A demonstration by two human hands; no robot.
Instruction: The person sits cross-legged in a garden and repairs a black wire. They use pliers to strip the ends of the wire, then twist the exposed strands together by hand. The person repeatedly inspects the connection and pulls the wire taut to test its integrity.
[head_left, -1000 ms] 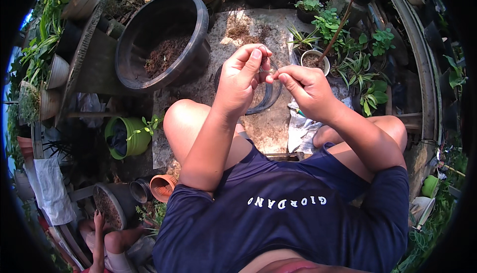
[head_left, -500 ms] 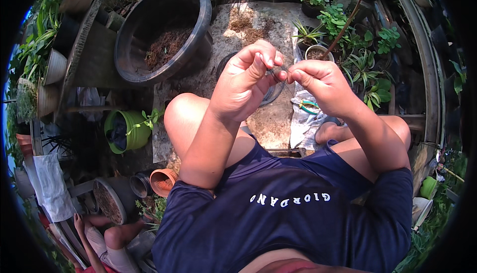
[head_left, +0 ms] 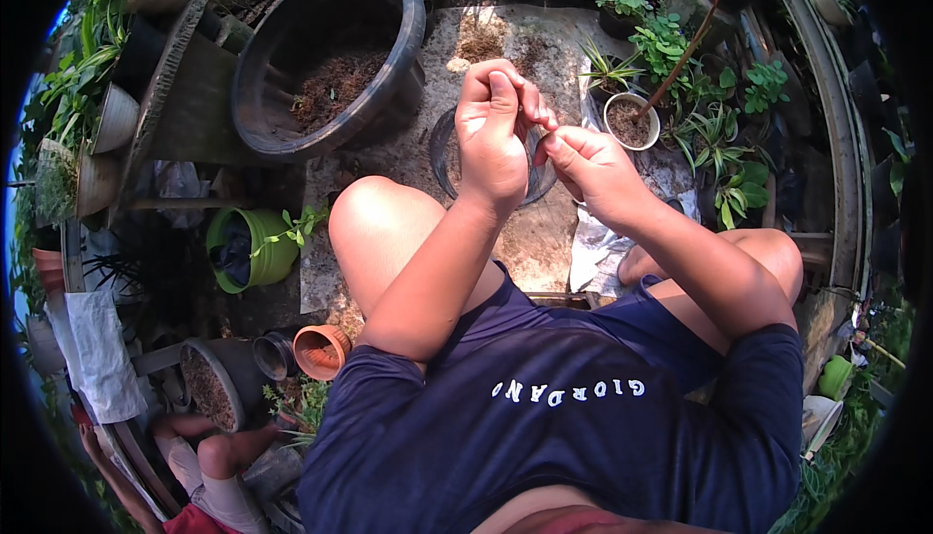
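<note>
Dark and thin, whatever sits between my fingertips is too small for me to name; I can only say it is pinched where my two hands meet. My left hand is curled into a loose fist, thumb up, fingers closed on that small thing. My right hand comes in from the side, thumb and forefinger pressed together against the same spot, so both hands are touching. They hover just above a clear round container standing on the concrete slab in front of my bare knees.

I judge this to be fine work at the fingertips, pulling apart or stripping something small. What follows would call for a steady pinch and little force.

Further out, a big black tub holding brown soil stands at upper left. A small white pot with a wooden stick stands at right among leafy plants. A green pot lies on its side, left.
</note>
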